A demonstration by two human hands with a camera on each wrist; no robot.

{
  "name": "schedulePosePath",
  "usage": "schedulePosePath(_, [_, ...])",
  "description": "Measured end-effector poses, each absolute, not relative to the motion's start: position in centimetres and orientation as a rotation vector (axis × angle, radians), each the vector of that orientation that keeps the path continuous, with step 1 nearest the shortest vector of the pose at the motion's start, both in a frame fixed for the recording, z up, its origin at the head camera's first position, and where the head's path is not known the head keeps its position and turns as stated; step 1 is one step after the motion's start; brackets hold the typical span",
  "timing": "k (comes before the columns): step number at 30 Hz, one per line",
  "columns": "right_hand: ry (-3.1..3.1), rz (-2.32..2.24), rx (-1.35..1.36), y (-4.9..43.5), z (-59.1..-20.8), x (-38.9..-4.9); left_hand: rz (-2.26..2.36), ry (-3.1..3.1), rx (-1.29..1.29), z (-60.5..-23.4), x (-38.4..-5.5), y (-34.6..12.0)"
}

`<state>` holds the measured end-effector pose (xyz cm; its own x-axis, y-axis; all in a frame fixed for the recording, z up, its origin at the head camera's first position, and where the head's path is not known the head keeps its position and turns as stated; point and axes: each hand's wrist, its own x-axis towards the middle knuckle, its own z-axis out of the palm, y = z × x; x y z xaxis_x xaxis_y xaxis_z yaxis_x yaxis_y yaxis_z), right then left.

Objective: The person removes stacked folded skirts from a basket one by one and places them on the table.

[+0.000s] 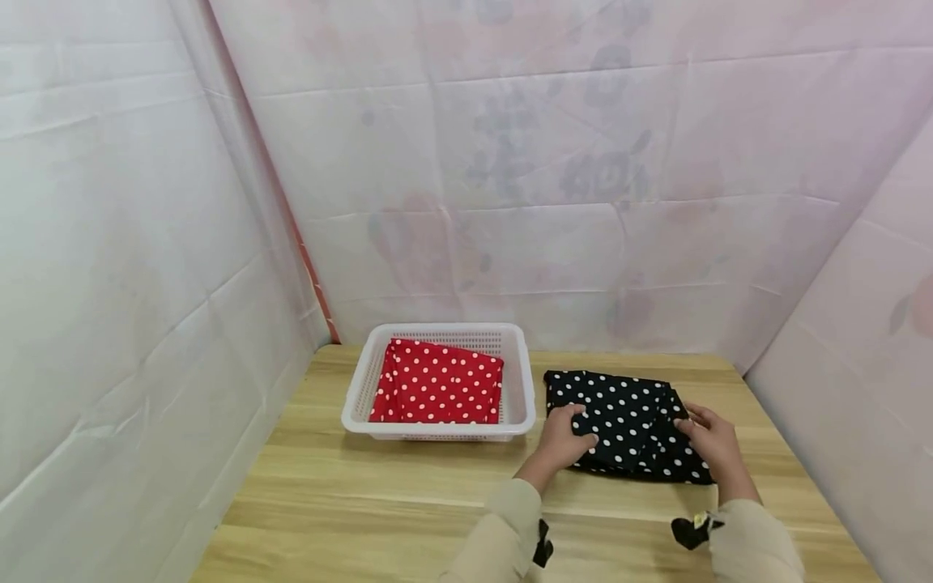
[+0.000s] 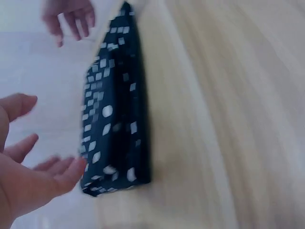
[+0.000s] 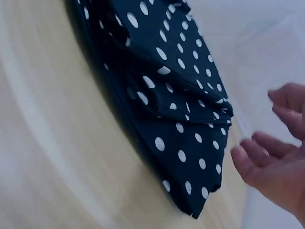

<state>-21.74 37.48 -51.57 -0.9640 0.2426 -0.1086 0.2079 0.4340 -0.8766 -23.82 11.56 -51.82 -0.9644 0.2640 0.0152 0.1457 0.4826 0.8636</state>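
A folded black cloth with white polka dots (image 1: 619,421) lies flat on the table, with a loose overlapping fold towards its right side. At its left end is my left hand (image 1: 564,437), fingers spread and thumb over the cloth in the head view. My right hand (image 1: 714,441) is by the right edge with relaxed fingers. In the left wrist view, the left fingertips (image 2: 78,167) come right up to the cloth's end. The right wrist view shows the right hand (image 3: 276,152) beside the cloth (image 3: 181,129), a gap between them.
Left of the black cloth stands a white plastic basket (image 1: 528,397) holding a folded red cloth with white dots (image 1: 440,385). Both sit on a wooden table (image 1: 350,502). Pale printed sheets (image 1: 510,243) hang behind the table and along both sides.
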Motion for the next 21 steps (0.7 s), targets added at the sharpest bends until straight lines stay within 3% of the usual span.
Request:
schedulePosePath(5, [-2.381, 1.928, -0.335, 37.1, -52.9, -20.0, 1.658, 2.481, 0.494, -51.0, -22.8, 9.1])
schedulePosePath(10, [-2.273, 2.096, -0.135, 35.6, -51.9, -18.5, 1.783, 2.405, 0.562, -50.6, -22.2, 7.2])
schedulePosePath(21, [-2.115, 2.275, 0.074, 32.0, -51.0, -17.9, 1.905, 2.327, 0.53, -50.3, -22.2, 3.9])
